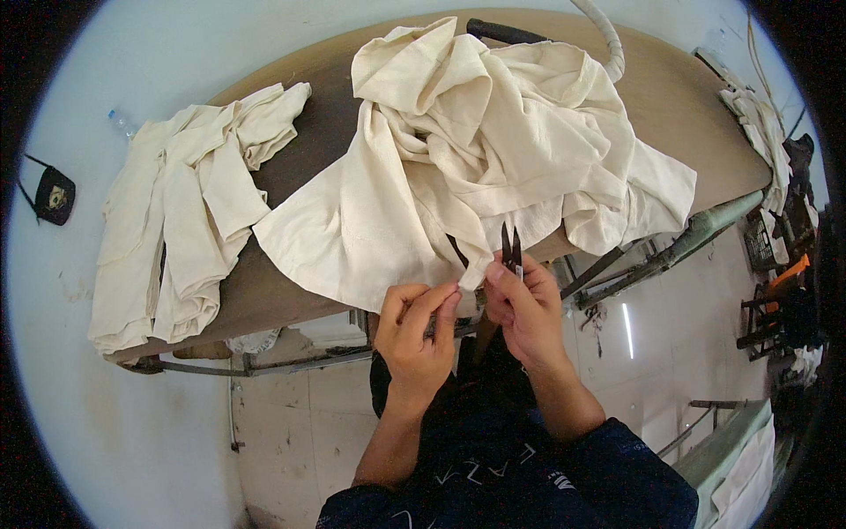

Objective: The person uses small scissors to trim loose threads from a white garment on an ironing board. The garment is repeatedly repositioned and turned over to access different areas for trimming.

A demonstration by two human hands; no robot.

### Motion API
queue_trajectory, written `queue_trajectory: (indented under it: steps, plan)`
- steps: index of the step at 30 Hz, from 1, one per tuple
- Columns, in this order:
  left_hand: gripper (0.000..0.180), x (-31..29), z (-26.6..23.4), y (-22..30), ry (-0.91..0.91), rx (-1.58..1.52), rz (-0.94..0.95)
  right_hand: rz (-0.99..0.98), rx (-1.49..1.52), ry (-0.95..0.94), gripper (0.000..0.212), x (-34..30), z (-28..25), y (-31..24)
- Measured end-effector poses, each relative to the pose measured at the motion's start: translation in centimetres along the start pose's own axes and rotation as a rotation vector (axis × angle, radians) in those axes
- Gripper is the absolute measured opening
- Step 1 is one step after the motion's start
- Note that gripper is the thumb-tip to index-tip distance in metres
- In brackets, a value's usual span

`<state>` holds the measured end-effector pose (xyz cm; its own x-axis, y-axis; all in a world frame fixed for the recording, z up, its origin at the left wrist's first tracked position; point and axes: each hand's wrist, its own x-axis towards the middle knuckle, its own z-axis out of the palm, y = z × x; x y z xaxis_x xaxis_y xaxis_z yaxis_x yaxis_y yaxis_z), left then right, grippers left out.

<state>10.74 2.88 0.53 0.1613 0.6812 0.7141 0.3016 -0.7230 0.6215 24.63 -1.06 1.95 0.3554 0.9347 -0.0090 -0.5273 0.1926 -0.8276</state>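
Note:
A crumpled cream garment (pixel 529 141) lies heaped on the brown padded table (pixel 692 115), and a narrow strip of it hangs over the front edge toward me. My left hand (pixel 416 339) pinches the end of that strip between thumb and fingers. On the other side of the strip, the thumb and forefinger of my right hand (pixel 530 313) press against it. The same right hand also grips a small pair of scissors (pixel 511 245), dark blades pointing up toward the garment. Their handles are mostly hidden in the palm.
Several more cream garments (pixel 172 216) lie spread at the table's left end. A dark bar (pixel 507 33) and a pale wrapped hose (pixel 608 40) stand behind the heap. Metal rails (pixel 617 282) run under the front edge. A dark pouch (pixel 55 194) hangs on the left wall.

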Motion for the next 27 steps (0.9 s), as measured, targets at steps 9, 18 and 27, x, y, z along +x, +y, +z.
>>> queue_trajectory:
  steps: [9,18,27]
  plan:
    - [0.017,0.0,-1.0,0.7,0.048,-1.071,-0.449,-0.131,-0.368,-0.041,0.014,-0.2,0.9,0.7]
    - [0.018,0.4,-2.9,-2.0,0.227,-0.757,-0.515,-0.283,-0.150,0.322,0.014,1.1,-1.1,-0.8]
    - [0.011,-0.3,-5.0,0.2,-0.923,-0.127,-0.122,-0.060,0.004,0.017,0.006,0.6,0.0,-1.7]
